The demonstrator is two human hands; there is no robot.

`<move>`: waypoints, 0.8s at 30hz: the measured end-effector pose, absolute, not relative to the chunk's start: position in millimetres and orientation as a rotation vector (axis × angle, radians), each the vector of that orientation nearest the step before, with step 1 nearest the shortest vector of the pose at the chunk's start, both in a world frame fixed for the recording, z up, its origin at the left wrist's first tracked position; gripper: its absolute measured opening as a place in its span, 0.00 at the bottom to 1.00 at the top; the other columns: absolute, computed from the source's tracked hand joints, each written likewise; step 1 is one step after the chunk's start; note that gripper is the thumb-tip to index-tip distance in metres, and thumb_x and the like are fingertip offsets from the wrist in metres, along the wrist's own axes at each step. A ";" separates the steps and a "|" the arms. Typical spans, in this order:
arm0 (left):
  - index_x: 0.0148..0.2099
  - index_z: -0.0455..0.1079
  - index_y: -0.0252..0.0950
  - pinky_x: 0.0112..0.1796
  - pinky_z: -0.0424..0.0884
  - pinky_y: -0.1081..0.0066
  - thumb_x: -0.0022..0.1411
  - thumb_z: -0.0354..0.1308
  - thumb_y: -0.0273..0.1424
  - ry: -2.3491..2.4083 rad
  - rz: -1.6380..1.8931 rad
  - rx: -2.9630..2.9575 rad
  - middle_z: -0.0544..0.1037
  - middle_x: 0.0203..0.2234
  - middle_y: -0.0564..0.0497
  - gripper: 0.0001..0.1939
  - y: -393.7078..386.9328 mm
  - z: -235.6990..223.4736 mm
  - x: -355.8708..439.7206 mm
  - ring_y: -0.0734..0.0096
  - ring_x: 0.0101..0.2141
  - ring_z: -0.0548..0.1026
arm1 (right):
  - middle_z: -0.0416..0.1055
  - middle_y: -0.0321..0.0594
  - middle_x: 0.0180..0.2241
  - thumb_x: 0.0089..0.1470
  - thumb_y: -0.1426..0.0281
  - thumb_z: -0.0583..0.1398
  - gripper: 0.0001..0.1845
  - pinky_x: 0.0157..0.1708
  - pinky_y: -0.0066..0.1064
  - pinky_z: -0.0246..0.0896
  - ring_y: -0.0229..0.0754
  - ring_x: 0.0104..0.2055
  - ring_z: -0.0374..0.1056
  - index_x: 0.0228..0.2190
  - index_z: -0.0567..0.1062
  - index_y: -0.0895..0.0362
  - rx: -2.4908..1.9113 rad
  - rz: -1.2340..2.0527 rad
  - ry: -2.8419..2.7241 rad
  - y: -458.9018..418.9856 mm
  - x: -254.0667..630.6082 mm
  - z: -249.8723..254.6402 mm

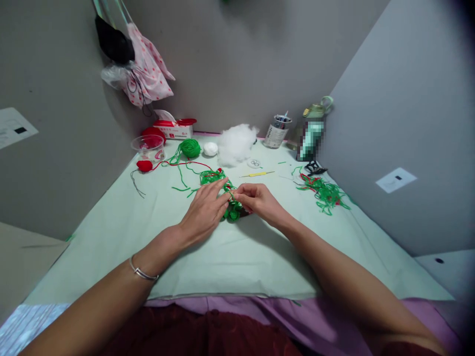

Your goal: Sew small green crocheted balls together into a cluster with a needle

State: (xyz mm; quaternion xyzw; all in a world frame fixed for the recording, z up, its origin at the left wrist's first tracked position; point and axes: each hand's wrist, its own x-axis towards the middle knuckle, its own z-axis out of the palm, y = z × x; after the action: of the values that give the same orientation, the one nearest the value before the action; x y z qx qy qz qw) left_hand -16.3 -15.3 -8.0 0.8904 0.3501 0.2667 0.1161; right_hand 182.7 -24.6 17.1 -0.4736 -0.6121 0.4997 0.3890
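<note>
A green crocheted piece [233,213] with curled lobes and bits of red lies on the table under my fingers, partly hidden by them. My left hand [206,207] holds its left side, fingers long and thumb against it. Pinched at the upper edge of the piece, my right hand [256,199] has thumb and forefinger closed on what looks like a strand of green yarn. More green netted crochet [210,176] with a red bit spreads just beyond my left fingertips. A yellow-handled crochet hook [260,173] lies beyond my right hand.
A green yarn ball [190,148], a white yarn ball [211,149] and fluffy stuffing [237,143] sit at the back. Left are a small red yarn ball [144,165] and clear tub [148,148]; right, tangled yarn scraps [327,195], a pen can [277,132] and bottle [313,133].
</note>
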 end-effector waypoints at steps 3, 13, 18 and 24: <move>0.55 0.76 0.37 0.64 0.56 0.45 0.74 0.48 0.34 0.985 0.901 2.457 0.70 0.64 0.41 0.18 -15.7 -5.0 -20.4 0.50 0.66 0.62 | 0.59 0.28 0.16 0.55 0.53 0.64 0.20 0.20 0.26 0.43 0.31 0.19 0.51 0.29 0.74 0.59 -1.198 1.181 -1.609 -29.0 178.8 18.5; 0.36 0.79 0.39 0.59 0.64 0.50 0.58 0.67 0.36 0.970 1.066 1.459 0.79 0.54 0.45 0.07 -18.0 0.3 -21.0 0.52 0.57 0.73 | 0.60 0.29 0.18 0.61 0.62 0.60 0.13 0.25 0.27 0.49 0.33 0.22 0.53 0.30 0.76 0.58 -1.263 0.733 -1.800 -41.0 169.2 16.0; 0.34 0.78 0.38 0.57 0.64 0.57 0.55 0.69 0.37 0.909 1.017 1.230 0.78 0.55 0.44 0.09 -18.1 0.7 -18.2 0.55 0.55 0.74 | 0.63 0.29 0.18 0.62 0.65 0.59 0.10 0.26 0.26 0.48 0.32 0.21 0.52 0.31 0.75 0.57 -1.291 0.523 -1.941 -43.4 168.1 12.0; 0.33 0.77 0.37 0.58 0.61 0.60 0.54 0.68 0.36 0.880 1.014 1.122 0.78 0.53 0.45 0.08 -19.8 2.3 -15.1 0.58 0.54 0.73 | 0.71 0.32 0.20 0.63 0.68 0.58 0.08 0.26 0.26 0.47 0.33 0.20 0.56 0.34 0.77 0.55 -1.358 0.208 -2.060 -46.6 165.5 7.5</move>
State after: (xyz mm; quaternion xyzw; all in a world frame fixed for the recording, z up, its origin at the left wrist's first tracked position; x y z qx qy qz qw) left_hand -15.1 -19.8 2.3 0.4921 0.3861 0.4446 0.6412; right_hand 165.5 -46.6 7.5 -0.5183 -0.7864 0.0795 0.3267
